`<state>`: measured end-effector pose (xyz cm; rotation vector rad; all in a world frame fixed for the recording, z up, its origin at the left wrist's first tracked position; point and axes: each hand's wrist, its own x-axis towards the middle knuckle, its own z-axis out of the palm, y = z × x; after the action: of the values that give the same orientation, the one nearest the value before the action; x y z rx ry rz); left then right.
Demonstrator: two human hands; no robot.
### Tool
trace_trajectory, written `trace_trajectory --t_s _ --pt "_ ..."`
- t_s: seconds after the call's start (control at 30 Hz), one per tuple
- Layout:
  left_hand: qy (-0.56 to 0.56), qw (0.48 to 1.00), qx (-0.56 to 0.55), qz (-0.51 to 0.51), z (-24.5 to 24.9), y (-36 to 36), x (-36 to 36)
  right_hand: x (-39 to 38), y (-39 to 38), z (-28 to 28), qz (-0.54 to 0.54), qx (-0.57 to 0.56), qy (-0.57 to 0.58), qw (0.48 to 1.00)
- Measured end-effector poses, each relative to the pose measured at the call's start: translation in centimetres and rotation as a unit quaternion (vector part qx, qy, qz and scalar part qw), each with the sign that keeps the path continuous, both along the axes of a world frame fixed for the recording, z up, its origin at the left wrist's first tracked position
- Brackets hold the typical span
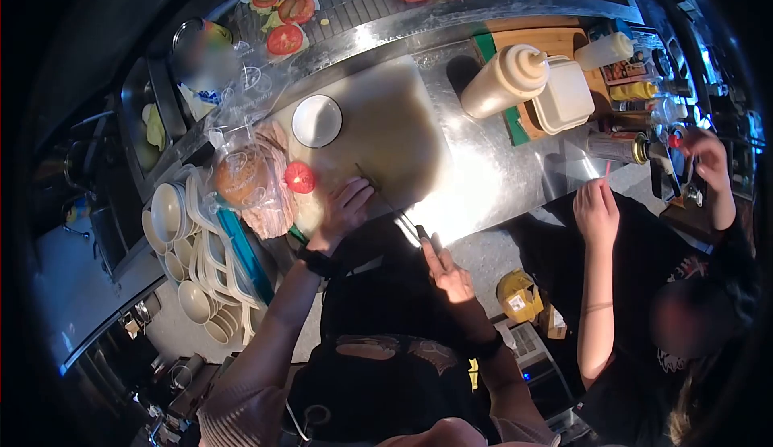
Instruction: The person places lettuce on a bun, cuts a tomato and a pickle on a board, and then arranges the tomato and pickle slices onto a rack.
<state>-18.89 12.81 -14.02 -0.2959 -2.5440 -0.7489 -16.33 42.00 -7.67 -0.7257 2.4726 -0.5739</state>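
My left hand (348, 207) is on the lower edge of the white cutting board (394, 117), its fingers bent and pressed together. What lies under the fingertips is too small to make out. In my right hand (449, 276) is the dark handle of a knife (409, 224). Its thin blade points up and left, towards my left fingertips. A cut tomato half (299, 177) rests on the board left of my left hand. Above it stands a small white bowl (316, 121).
Bagged bread (241, 177) and sliced meat (272, 215) lie left. Stacked bowls (169, 213) are beyond. A sauce bottle (503, 80) and white box (561, 97) stand right. Tomato slices (284, 39) lie on a rack above. A co-worker's hands (597, 209) are at the right.
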Motion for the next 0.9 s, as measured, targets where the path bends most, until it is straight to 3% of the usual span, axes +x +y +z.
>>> trace_trajectory --t_s 0.13,0.33,0.53,0.73,0.9 --pt "-0.004 1.0 0.006 0.002 0.7 0.1 -0.3 -0.4 -0.5 -0.1 -0.008 -0.018 0.004 1.0" --pt "-0.001 1.0 0.01 0.006 0.6 0.2 -0.3 -0.3 0.7 0.9 -0.002 0.019 -0.082 0.996" --pt "-0.004 0.999 0.04 0.011 0.0 0.2 -0.2 -0.9 -0.2 0.3 -0.001 -0.021 0.002 1.0" --pt "-0.013 0.999 0.041 0.007 0.1 0.2 -0.1 -0.4 0.3 0.7 -0.01 -0.01 -0.055 0.998" --pt "-0.006 0.999 0.048 0.01 0.3 0.3 -0.3 -0.8 -0.3 -0.3 -0.005 -0.03 -0.01 0.999"
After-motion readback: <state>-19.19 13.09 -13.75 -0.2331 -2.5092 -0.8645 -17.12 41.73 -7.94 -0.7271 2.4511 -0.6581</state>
